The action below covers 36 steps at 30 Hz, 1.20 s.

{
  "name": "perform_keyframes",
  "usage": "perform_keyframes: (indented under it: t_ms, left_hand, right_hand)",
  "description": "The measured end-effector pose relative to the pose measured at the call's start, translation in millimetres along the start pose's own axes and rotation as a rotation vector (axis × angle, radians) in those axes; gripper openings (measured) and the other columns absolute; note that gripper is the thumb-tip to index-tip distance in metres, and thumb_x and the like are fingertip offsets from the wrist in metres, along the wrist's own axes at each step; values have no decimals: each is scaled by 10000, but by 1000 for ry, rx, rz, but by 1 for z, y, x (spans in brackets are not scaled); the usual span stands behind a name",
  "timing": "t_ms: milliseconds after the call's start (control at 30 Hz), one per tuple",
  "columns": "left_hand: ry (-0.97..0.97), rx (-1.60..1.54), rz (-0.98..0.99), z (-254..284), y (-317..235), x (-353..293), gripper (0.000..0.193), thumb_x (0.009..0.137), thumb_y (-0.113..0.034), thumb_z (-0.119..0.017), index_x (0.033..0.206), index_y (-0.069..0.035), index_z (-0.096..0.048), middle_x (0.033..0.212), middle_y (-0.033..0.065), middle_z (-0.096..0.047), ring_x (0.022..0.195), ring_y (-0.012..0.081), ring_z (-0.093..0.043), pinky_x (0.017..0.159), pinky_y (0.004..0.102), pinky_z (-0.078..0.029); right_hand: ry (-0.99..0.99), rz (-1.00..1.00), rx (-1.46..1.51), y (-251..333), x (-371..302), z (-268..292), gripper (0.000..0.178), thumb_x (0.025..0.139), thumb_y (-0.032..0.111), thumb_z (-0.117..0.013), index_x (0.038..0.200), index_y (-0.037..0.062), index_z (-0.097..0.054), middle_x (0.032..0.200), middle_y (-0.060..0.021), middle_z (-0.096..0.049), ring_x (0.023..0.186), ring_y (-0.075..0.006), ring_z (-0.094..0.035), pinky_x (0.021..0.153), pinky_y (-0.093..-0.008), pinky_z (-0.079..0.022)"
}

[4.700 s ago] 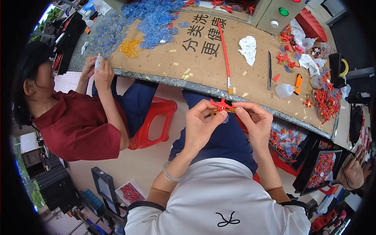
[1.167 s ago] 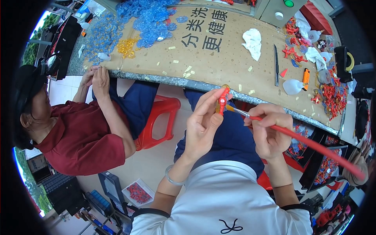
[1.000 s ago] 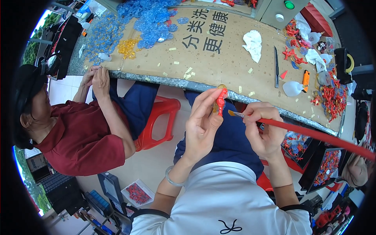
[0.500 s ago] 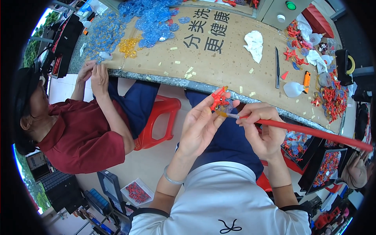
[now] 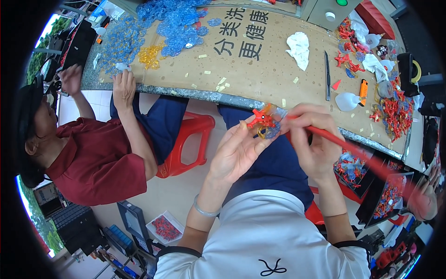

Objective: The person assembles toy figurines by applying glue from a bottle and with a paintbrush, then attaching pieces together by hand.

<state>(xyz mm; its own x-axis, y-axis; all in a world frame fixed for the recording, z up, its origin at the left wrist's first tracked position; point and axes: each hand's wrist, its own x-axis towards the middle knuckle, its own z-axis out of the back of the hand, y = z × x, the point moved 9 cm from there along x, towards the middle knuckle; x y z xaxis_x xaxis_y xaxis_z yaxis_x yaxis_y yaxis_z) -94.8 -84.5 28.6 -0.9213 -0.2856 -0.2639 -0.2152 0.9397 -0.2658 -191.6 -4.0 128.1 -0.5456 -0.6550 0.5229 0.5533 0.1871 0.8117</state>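
Observation:
Between the fingers of my left hand [image 5: 231, 152] is a small red toy figure [image 5: 260, 119] with clear blue and yellow parts, just off the table's front edge. My right hand [image 5: 318, 139] grips a long red-handled brush [image 5: 355, 152], its handle smeared by motion and pointing off to the right. The brush's tip is blurred beside the figure; I cannot tell whether it touches. A pile of similar red figures [image 5: 396, 114] lies at the table's right end.
Cardboard [image 5: 186, 76] covers the stone-edged table. On it are blue pieces [image 5: 179, 28], yellow pieces [image 5: 151, 56], crumpled tissue [image 5: 298, 50], a slim dark tool [image 5: 327, 76], a squeeze bottle [image 5: 347, 102] and an orange cutter [image 5: 363, 93]. A co-worker [image 5: 102, 158] sits left, near a red stool [image 5: 188, 144].
The figure is turned in my left hand. My right hand and the brush have shifted up toward the table, with the handle tilted more steeply. The co-worker's left-side hand has lifted away.

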Motion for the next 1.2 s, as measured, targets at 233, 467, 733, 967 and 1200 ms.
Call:
perform_keyframes:
  t_ms: [233,467,733,967,1200]
  left_hand:
    - [15,121,89,3,2,-3,640,1014,-378,-342,1402,114,-212,1388,331,-337,1272,503,-371,1071,460,-396]
    - [32,217,132,-7,7,-3,658,1018,-419,-279,1388,124,-240,1371,344,-350,1243,509,-405,1056,455,-413]
    - [5,204,159,1,10,3,656,1018,-438,-253,1376,111,-290,1313,332,-429,1186,516,-463,1011,445,-459]
    - [28,232,170,2,15,8,659,1019,-447,-233,1350,114,-327,1287,324,-459,1141,512,-504,966,440,-497]
    - [59,262,31,-6,-1,2,590,1018,-372,-322,1327,130,-351,1259,318,-487,1091,438,-573,918,395,-540]
  right_hand:
    - [71,-549,-319,-69,12,2,226,824,-14,-558,1046,-57,-569,694,-216,-583,615,-354,-613,602,-397,-484]
    - [145,-363,-625,-125,17,-1,416,800,48,-641,1202,-33,-568,688,-209,-593,589,-330,-603,570,-403,-461]
    - [8,-370,-161,-63,6,11,212,859,34,-598,1053,-30,-654,816,-157,-621,644,-246,-599,603,-318,-471]
    - [48,-479,-199,-92,2,4,227,838,61,-639,1035,-53,-627,846,-168,-645,733,-269,-644,645,-331,-503]
    - [-85,-315,-611,-133,39,-29,463,755,105,-741,1137,-84,-560,847,-227,-647,732,-322,-659,680,-392,-514]
